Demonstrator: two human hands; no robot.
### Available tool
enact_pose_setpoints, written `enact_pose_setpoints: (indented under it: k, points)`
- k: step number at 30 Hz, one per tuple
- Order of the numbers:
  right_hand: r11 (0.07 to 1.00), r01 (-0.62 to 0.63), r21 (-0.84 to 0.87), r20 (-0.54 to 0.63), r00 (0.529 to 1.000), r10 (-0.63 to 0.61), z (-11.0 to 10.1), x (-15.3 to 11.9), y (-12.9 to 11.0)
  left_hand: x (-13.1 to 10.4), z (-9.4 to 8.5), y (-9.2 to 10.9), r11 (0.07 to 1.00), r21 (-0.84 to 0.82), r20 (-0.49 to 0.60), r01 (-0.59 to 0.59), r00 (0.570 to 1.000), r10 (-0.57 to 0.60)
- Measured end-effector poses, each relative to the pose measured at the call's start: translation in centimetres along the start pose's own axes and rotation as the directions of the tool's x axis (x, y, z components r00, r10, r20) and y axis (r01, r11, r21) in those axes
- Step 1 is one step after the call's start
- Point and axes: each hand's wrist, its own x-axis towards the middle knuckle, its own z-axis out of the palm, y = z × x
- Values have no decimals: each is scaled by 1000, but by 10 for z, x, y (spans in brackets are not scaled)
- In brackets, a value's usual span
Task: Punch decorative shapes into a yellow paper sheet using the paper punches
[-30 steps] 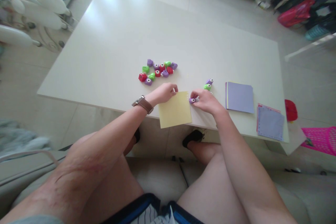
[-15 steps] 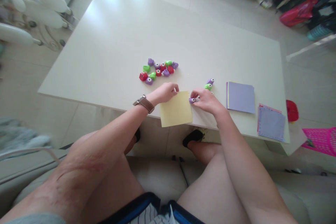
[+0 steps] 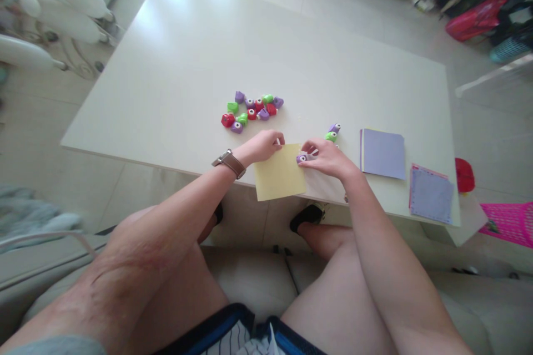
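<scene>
A square sheet of yellow paper (image 3: 280, 175) sticks out over the near table edge. My left hand (image 3: 266, 146), with a watch on its wrist, pinches the sheet's top edge. In my right hand (image 3: 322, 156) is a small purple craft punch (image 3: 302, 158), held between thumb and fingers at the sheet's right edge near its upper corner. Whether the paper sits in the punch's slot I cannot tell. Just beyond this hand stand another purple punch (image 3: 335, 128) and a green punch (image 3: 331, 136), with a further one mostly hidden by the hand.
Several red, green and purple punches (image 3: 251, 114) are grouped beyond my left hand on the white table (image 3: 208, 55). To the right lie a stack of purple and yellow paper (image 3: 383, 153) and a pile of edge-punched sheets (image 3: 431, 195). A pink basket (image 3: 508, 224) stands past the table's right end.
My right hand has shifted slightly left with the purple punch, which now overlaps the yellow paper's right edge. My left hand and the sheet have stayed nearly still.
</scene>
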Motion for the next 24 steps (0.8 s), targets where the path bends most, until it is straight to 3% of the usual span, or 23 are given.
enact_pose_setpoints:
  k: [3, 8, 24]
  points:
    - [993, -115, 37, -20, 993, 116, -3, 0, 2, 0, 0, 0, 1000, -11, 1, 1, 1000, -1]
    - [976, -213, 37, 57, 976, 211, -4, 2, 5, 0, 0, 1, 1000, -19, -4, 1, 1000, -1]
    - [945, -310, 108, 82, 950, 303, 3, 16, 6, 2, 2, -1, 1000, 2, -13, 2, 1000, -2]
